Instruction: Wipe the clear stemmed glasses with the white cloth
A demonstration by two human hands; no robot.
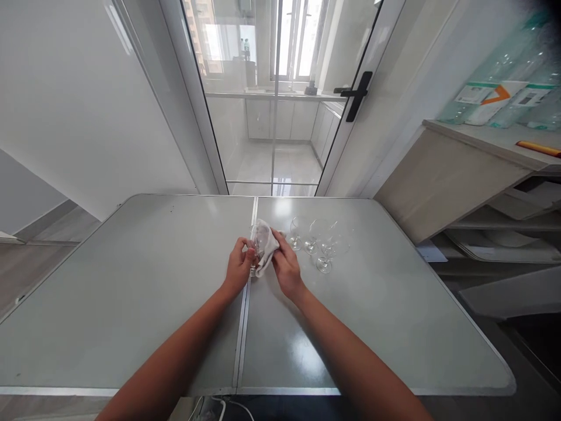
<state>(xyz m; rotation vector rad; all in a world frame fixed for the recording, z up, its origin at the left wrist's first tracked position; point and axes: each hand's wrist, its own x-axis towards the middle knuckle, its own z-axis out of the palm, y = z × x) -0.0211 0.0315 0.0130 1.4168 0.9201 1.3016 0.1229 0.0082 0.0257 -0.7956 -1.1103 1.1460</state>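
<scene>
My left hand is closed around a clear stemmed glass, close above the seam of the table. Pressed against the glass's right side is a white cloth, gripped by my right hand. Part of the glass is hidden behind my fingers and the cloth. Just to the right of my right hand, several clear stemmed glasses stand in a cluster on the table. The nearest of them shows its round foot plainly, while its bowl is hard to make out.
The pale grey-green table has metal edging and a metal strip down its middle. Behind it is a glass door with a black handle. On the right, a wooden shelf unit beside the table holds plastic bottles.
</scene>
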